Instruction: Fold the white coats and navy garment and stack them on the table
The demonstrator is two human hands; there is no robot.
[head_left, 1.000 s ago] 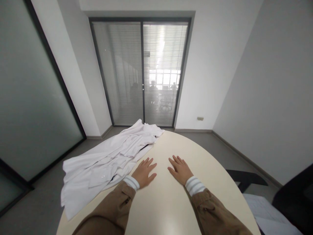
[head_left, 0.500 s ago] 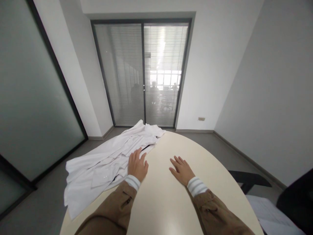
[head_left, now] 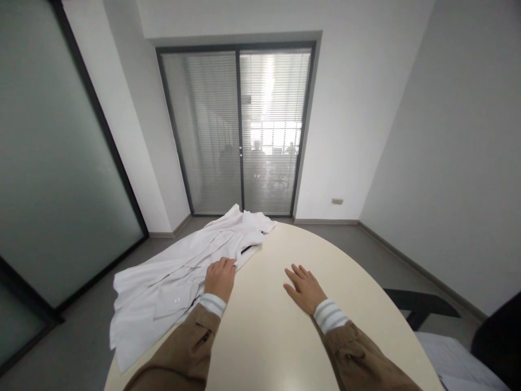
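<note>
One white garment (head_left: 179, 263) lies rumpled along the left side of the worktop (head_left: 260, 342), its near end hanging past the rim. Handling looks barely begun: a hand is at the cloth, but the creases are unsmoothed and no part is raised well clear. Beside it, the left hand (head_left: 220, 278) rests at the garment's inner edge, fingers curled; whether they are clamped on the cloth cannot be told, the fingertips being hidden. Well apart, the right hand (head_left: 306, 290) lies on bare worktop, fingers spread, holding nothing. Beyond the right rim are papers (head_left: 459, 361).
</note>
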